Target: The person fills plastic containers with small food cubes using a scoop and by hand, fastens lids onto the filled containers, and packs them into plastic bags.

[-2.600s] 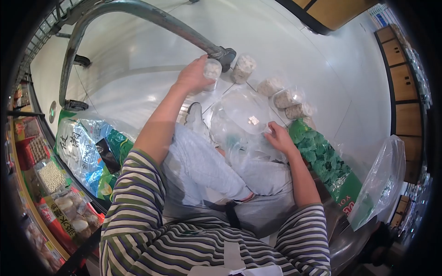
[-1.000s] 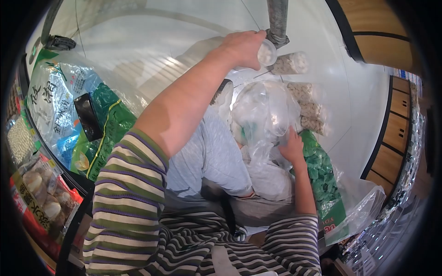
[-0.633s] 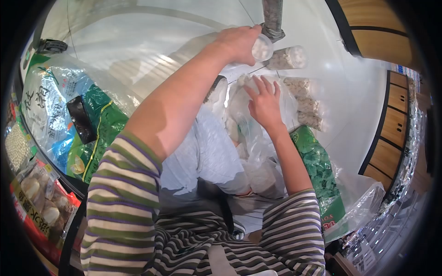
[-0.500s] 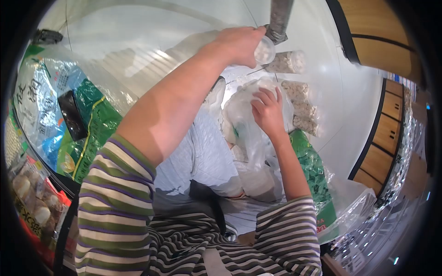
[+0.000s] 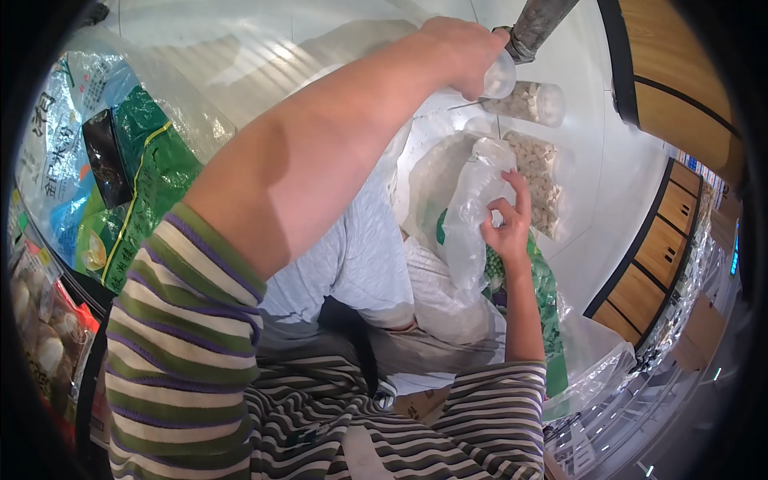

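At the top, my left hand is wrapped round a clear jar beside a grey metal leg. My right hand pinches the edge of a crumpled clear plastic bag between thumb and index finger, its other fingers raised. The bag spreads in front of my knees, with a bit of green on it. Another clear jar of pale pieces is just right of the held one. More jars with pale chunks stand close behind my right hand.
A metal leg comes down at the top. On the left are a printed green and blue bag and a black phone-like object. A green printed bag lies beside my right forearm. Wooden drawers line the right.
My right hand has moved from beside the bag, over it, to a pinch on its edge. The bag is pulled up and stretched. My left hand still holds the jar; the view has shifted.
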